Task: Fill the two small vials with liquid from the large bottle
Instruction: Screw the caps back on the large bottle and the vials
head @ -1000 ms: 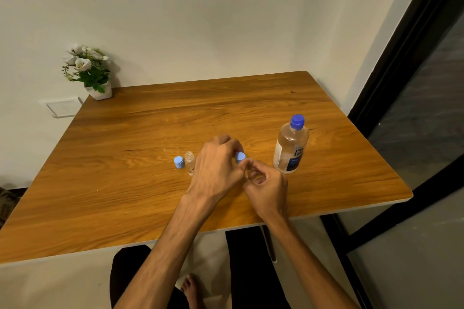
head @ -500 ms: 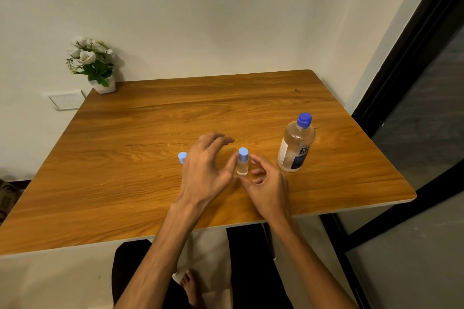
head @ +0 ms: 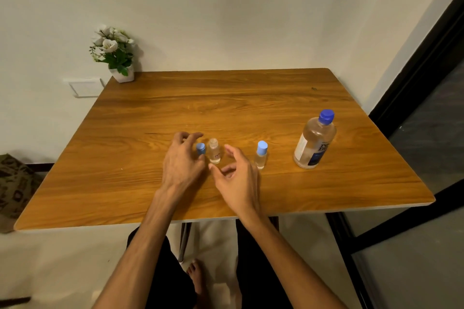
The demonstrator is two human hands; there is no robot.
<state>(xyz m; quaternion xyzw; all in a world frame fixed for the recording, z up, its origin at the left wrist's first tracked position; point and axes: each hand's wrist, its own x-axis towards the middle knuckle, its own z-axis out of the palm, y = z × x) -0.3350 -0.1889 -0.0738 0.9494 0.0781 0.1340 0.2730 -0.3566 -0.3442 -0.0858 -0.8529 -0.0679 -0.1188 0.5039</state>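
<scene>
Wooden table (head: 251,108): 2 small clear vials, 1 loose light-blue cap (head: 200,149), 1 large clear bottle w/ blue cap (head: 314,142). Uncapped vial (head: 214,151) centre; capped vial (head: 261,155) at its 3 o'clock, bottle further at 3. Left hand (head: 182,160) at vial's 9, fingers spread beside cap, holding nothing. Right hand (head: 237,174) at 5, fingers wide, empty.

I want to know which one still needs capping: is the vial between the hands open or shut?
Open. The uncapped vial shows a bare threaded neck, and a loose blue cap sits beside it by the left hand.
</scene>
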